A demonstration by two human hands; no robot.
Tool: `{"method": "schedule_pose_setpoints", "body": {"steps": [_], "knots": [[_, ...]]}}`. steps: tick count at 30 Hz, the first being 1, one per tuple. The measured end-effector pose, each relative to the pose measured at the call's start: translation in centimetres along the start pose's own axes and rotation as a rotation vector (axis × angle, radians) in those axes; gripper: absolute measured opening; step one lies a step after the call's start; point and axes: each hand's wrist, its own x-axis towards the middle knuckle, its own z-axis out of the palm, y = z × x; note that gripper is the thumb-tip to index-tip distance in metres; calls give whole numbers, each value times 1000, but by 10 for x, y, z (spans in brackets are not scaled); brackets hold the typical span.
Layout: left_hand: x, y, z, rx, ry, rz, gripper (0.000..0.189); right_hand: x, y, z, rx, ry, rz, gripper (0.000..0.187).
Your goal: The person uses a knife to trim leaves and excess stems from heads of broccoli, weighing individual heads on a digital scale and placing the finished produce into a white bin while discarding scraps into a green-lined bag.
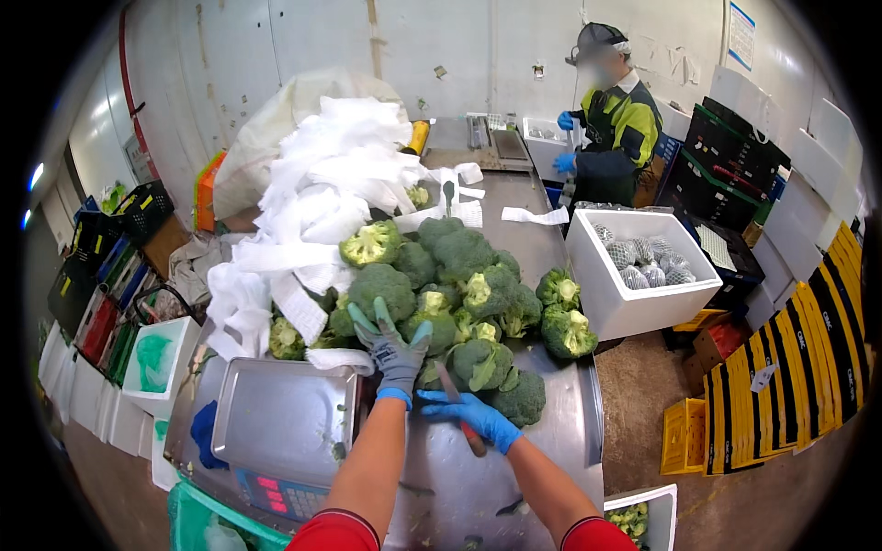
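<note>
Before me a heap of broccoli heads (462, 251) lies on a stainless steel table (448, 492). My left hand (396, 348), in a grey-green coated glove over a blue one, is spread with its fingertips against a broccoli head (383, 290) at the heap's near left. My right hand (472, 415), in a blue glove, holds a knife (470, 434) with a reddish handle; its blade points up and away, beside the near broccoli. White foam netting sleeves (324, 172) are piled behind and left of the heap. Left of my arms sits a digital scale with a metal tray (286, 413).
Right of the table is a white foam box (637, 293) of netted produce. A co-worker (613, 124) in blue gloves stands at the far right end. Yellow and black crates (785, 379) are stacked at the right. Another foam box (157, 358) holds green bags at the left.
</note>
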Motion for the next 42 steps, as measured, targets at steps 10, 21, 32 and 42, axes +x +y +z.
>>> {"method": "schedule_pose_setpoints", "body": {"steps": [10, 21, 32, 42], "knots": [[39, -44, 85, -55, 28, 32, 92, 81, 21, -55, 37, 34, -124, 44], [149, -37, 146, -406, -212, -116, 91, 127, -2, -79, 103, 33, -124, 46], [189, 8, 12, -528, -755, -190, 71, 135, 21, -66, -164, 330, -114, 38], [-15, -51, -448, -573, -600, -510, 53, -90, -4, 64, -267, 380, -97, 40]]}}
